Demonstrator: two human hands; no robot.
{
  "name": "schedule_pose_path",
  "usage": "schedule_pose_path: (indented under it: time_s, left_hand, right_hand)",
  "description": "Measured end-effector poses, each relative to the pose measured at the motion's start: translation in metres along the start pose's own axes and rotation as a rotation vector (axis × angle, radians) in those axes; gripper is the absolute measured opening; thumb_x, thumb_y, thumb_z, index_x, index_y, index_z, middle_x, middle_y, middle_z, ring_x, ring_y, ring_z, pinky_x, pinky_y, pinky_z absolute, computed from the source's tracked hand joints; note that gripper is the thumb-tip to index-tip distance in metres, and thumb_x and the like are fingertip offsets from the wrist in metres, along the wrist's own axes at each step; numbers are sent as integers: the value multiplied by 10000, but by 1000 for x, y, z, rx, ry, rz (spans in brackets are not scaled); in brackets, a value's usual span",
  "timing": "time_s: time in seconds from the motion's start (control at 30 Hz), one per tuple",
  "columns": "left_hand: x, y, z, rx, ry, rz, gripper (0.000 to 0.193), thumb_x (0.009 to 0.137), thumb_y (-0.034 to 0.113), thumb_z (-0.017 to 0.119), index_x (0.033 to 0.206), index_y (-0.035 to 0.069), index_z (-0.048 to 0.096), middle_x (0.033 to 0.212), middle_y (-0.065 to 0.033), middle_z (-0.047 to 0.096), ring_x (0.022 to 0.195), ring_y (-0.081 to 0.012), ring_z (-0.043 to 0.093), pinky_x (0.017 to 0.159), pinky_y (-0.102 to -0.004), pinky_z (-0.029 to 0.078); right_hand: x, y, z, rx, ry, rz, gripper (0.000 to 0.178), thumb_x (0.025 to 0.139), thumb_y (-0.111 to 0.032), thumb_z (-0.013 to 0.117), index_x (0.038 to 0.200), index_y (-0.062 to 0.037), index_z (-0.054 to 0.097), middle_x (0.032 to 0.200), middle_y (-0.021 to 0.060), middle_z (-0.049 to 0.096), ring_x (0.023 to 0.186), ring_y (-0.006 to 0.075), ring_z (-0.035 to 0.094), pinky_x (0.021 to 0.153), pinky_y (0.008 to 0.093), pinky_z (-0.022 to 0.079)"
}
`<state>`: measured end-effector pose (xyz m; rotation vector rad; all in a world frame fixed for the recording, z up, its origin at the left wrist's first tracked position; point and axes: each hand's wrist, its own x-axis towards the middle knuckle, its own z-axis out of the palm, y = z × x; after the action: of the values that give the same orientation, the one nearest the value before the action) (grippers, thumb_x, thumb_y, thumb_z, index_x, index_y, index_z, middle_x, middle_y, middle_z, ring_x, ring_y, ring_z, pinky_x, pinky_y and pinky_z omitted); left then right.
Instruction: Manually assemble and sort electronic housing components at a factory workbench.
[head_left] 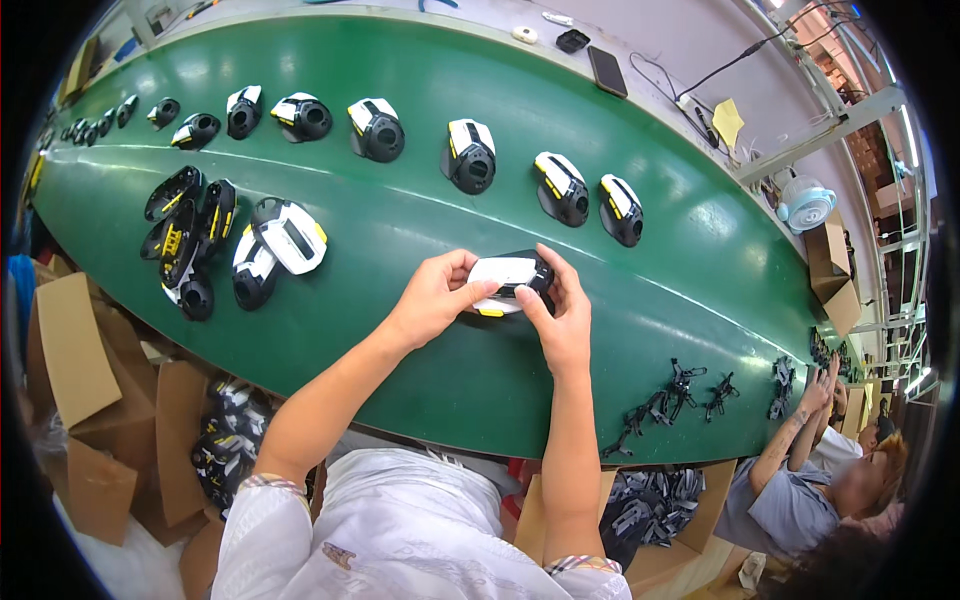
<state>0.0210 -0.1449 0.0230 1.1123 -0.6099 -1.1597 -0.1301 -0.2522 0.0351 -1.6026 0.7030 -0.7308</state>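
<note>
A white-and-black plastic shell with yellow trim (503, 271) is held just above the green work surface, near its middle. My left hand (436, 296) grips its left end, with the thumb laid along the white face. My right hand (560, 318) is closed around the black right end, its thumb pressing on the front and its index finger over the top. To the left lie a pair of similar shells (290, 238), one leaning on the other. Beside them is a heap of dark shells with yellow parts (180, 232).
A row of similar shells (378, 132) runs along the far side. Black bracket-like parts (684, 385) lie at the right. Cartons (85, 350) stand at lower left; another box holds grey-black parts (655, 505). A phone (607, 72) lies on the back ledge. A co-worker (800, 490) sits at right.
</note>
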Motion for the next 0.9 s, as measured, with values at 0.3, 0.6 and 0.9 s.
schedule_pose_path:
  time_s: [0.3,0.6,0.9]
  left_hand:
    - [-2,1,4,153,18,124,227,846,126,654,965,-51,576,865,-82,648,766,-89,601,673,-233,489]
    - [1,-1,1,153,1,56,285,861,157,646,1041,-50,570,934,-69,629,809,-91,594,713,-225,500]
    - [0,17,-5,192,-79,140,260,864,154,639,1029,-35,569,932,-55,630,823,-76,584,745,-215,479]
  right_hand:
    - [-7,3,6,-126,123,-93,449,717,-164,756,1103,-25,574,1014,55,536,818,126,511,755,268,432]
    - [-6,5,8,-298,128,-182,399,734,-187,737,1067,-45,569,906,49,501,745,140,459,692,266,403]
    - [-1,-4,2,236,-91,41,599,761,-100,728,1268,40,442,1152,123,523,1039,193,529,926,320,423]
